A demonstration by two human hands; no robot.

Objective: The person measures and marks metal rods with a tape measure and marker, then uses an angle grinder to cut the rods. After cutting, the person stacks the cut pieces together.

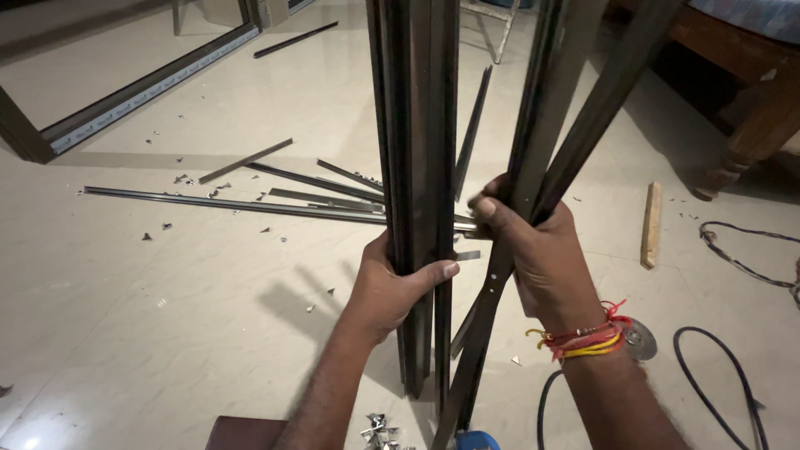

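The left hand [392, 287] gripped an upright bundle of dark metal strips [417, 125]; the right hand [533, 242] clasped two more strips [575, 92]. Several loose strips [233, 202] lay ungathered on the floor [125, 333].

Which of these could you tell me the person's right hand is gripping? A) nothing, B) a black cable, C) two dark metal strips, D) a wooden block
C: the right hand is closed around two dark metal strips that fan apart upward.
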